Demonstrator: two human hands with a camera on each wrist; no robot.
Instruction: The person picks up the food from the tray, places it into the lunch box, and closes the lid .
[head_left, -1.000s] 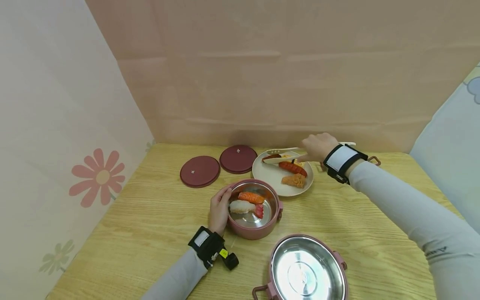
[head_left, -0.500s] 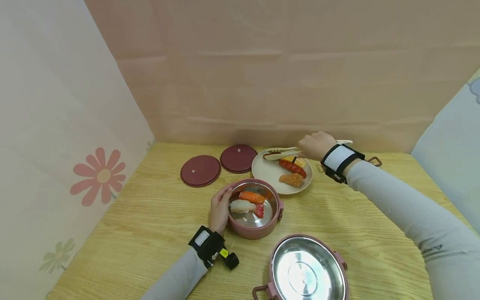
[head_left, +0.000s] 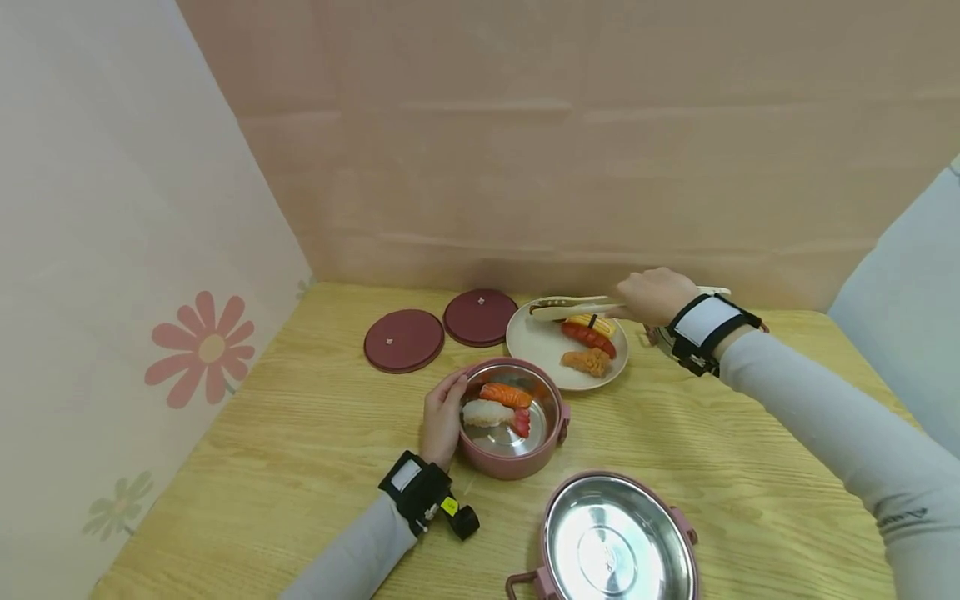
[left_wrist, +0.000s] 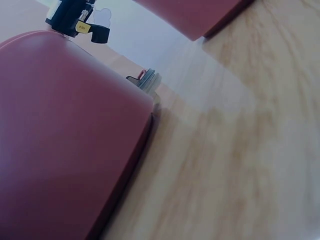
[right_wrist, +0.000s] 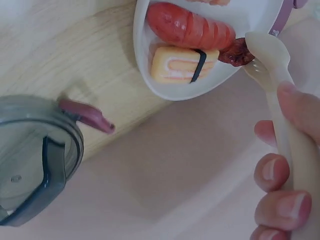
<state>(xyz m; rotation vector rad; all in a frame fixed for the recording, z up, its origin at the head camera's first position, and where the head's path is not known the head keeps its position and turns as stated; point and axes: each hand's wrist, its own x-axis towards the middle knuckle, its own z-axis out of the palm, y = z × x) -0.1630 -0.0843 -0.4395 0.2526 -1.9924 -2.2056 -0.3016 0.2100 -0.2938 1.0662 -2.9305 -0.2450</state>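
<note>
On my feed, the left hand (head_left: 441, 421) cups the sushi pot (head_left: 507, 467) at nine o'clock, apparently for steadiness, while the right hand (head_left: 657, 297) grips tongs (head_left: 570, 311) at the plate's (head_left: 535, 348) eleven o'clock.

The slim cream tongs (right_wrist: 272, 56) look like smooth plastic, and the dark reddish-brown lump (right_wrist: 236, 53) at their tips is rough and glossy. The round off-white plate (head_left: 534, 354) is smooth; on it the scored red sausage (right_wrist: 192, 27) shines, while the golden-brown fried piece (head_left: 587, 362) is coarse and craggy. The round dusty-pink pot (head_left: 498, 465) near the plate has a smooth, satin outer wall and a shiny metal lining; the second round pink pot (head_left: 618, 542) gleams with polished metal inside. The pale yellow table (head_left: 322, 433) shows wood grain, the creased beige backdrop (head_left: 525, 183) looks papery, and the grey sleeves (head_left: 840, 425) are cloth
</note>
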